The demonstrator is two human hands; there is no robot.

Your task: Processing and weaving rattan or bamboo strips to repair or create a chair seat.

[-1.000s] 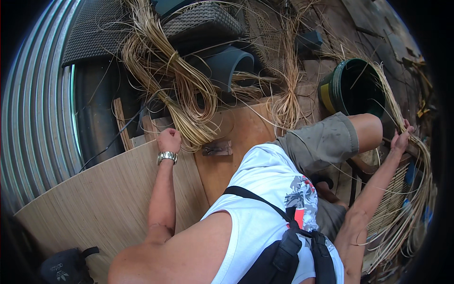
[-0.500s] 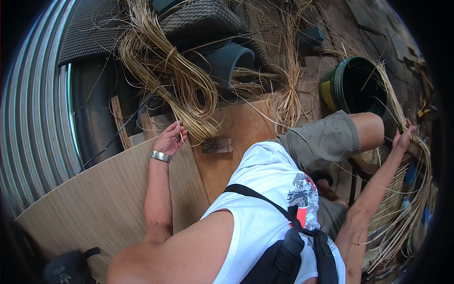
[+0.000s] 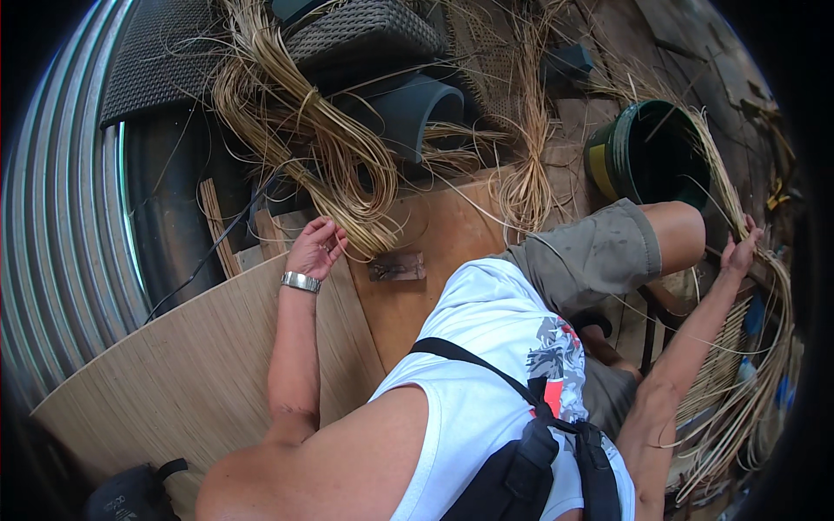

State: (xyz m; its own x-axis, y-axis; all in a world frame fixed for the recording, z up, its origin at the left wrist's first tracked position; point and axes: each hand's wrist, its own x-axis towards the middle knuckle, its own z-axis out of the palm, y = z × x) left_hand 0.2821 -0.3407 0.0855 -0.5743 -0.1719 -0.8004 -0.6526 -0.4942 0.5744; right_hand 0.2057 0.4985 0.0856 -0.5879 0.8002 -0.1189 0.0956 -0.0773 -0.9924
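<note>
A thick tied bundle of tan rattan strands (image 3: 343, 156) hangs folded over the woven seat at the upper middle. Just below its looped end is my left hand (image 3: 316, 250), a metal watch on the wrist. Its fingers are curled with the tips drawn together, and whatever thin thing they pinch is too small to make out. Far out to the right, my right hand (image 3: 740, 250) is closed round a long bunch of rattan strands (image 3: 718, 165). That bunch runs up past the bucket, while its loose ends sweep down beside my right forearm.
A dark green bucket (image 3: 621, 156) stands beyond my bent knee. Another strand bundle (image 3: 528, 195) lies at the middle back. Dark woven furniture (image 3: 369, 39) is behind. A curved wooden panel (image 3: 208, 356) lies at left, beside corrugated metal (image 3: 65, 234). A black bag (image 3: 130, 495) sits lower left.
My left hand has shifted slightly up, and the thin strand seen at its fingertips before no longer shows clearly. My right hand keeps its hold on the bunch in the same place.
</note>
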